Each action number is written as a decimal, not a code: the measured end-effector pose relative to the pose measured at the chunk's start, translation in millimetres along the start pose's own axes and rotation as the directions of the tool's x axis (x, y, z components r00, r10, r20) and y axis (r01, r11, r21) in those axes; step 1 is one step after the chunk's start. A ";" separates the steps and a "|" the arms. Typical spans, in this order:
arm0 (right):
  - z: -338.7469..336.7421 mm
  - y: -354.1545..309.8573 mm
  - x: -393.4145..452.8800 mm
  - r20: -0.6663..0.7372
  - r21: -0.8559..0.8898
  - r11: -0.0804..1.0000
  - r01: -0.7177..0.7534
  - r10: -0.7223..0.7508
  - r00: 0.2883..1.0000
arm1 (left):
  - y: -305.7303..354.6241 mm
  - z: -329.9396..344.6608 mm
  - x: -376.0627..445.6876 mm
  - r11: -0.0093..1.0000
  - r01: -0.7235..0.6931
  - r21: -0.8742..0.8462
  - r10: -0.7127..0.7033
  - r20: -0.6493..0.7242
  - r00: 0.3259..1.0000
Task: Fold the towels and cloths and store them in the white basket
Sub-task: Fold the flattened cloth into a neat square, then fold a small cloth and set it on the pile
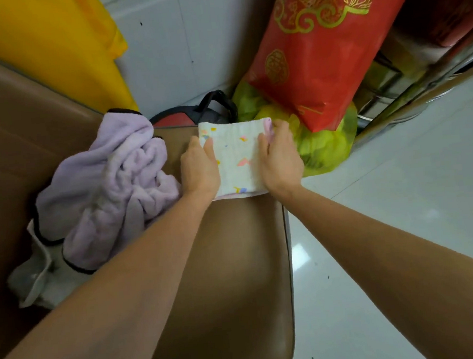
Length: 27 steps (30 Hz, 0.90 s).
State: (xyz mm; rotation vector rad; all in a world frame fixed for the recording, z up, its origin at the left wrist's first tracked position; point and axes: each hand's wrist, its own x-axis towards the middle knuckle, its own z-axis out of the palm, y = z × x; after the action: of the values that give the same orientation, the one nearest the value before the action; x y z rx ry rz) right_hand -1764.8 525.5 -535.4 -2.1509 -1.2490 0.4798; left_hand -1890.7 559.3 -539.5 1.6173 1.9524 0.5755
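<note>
A small white cloth (237, 156) with coloured specks and a pink underside lies folded into a rectangle at the far end of the brown sofa seat (237, 278). My left hand (199, 168) grips its left edge, thumb on top. My right hand (280, 154) holds its right edge, fingers curled over the far right corner. A crumpled lilac towel (108, 183) with dark trim lies unfolded to the left, partly over a pale grey cloth (36, 280). No white basket is in view.
The sofa back (14, 140) rises at left. Beyond the seat stand a red and black bag (196, 114), a yellow-green plastic bag (320, 144), a red patterned bag (324, 50) and a yellow item (43, 44). White tiled floor (401, 208) lies at right.
</note>
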 end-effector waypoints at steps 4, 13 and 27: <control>7.6 8.0 -20.8 0.008 -0.167 0.916 0.366 -0.370 0.929 | -15.3 1.0 -12.9 0.951 -0.283 0.129 0.299 -0.134 0.945; 22.2 35.3 -17.8 0.235 -0.259 0.855 0.448 -0.394 0.888 | -35.0 3.8 -8.2 0.774 -0.458 0.437 0.360 0.293 0.886; -26.9 -74.1 -91.5 0.466 0.136 0.920 0.368 -0.388 0.795 | -90.4 -180.8 -54.2 0.972 0.127 -0.200 -0.148 -0.095 0.984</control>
State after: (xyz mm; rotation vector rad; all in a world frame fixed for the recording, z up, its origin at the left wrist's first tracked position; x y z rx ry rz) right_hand -1842.8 465.4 -465.6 -1.7240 -1.8791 0.8942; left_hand -2067.6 491.1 -450.9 1.3453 1.9997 0.7866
